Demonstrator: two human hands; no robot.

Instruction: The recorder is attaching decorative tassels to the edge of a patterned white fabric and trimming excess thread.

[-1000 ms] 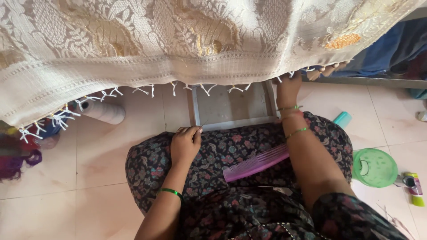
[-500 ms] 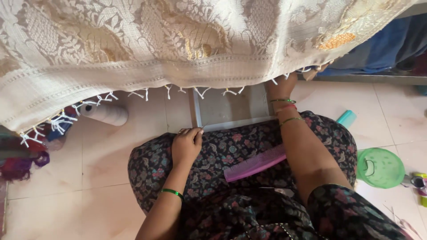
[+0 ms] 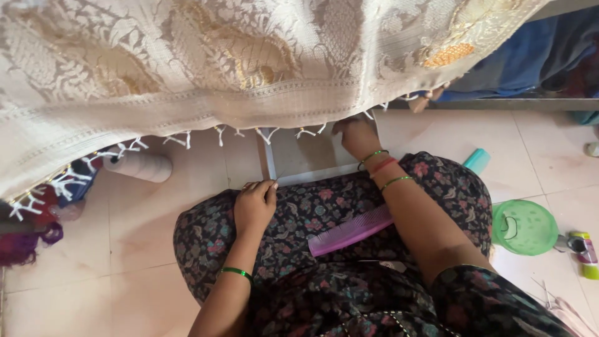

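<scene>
Two hands were in play, and both were yours; your left hand lay on your knee, fingers curled down over the dark floral fabric of your lap, holding nothing, with a green bangle round the wrist; your right hand reached forward and up to the fringe of the cream woven cloth, right at its tasselled hem; the fingers were tucked under that edge, so I could not tell whether the grip was closed on a tassel or merely touching; green and red bangles sat on that wrist.

The cream woven cloth, worked with gold motifs, hung across the whole top of the view, its knotted white tassels dangling just above the tiled floor; below it, between your two hands, a pale flat frame rested on the floor against your knees.

A pink comb lay across your lap, just beside your right forearm and well apart from your left hand; to your right on the floor sat a round green lid, with a teal tube near your knee; to your left stood a white thread cone, lying on its side under the fringe, and a purple bundle at the far edge.
</scene>
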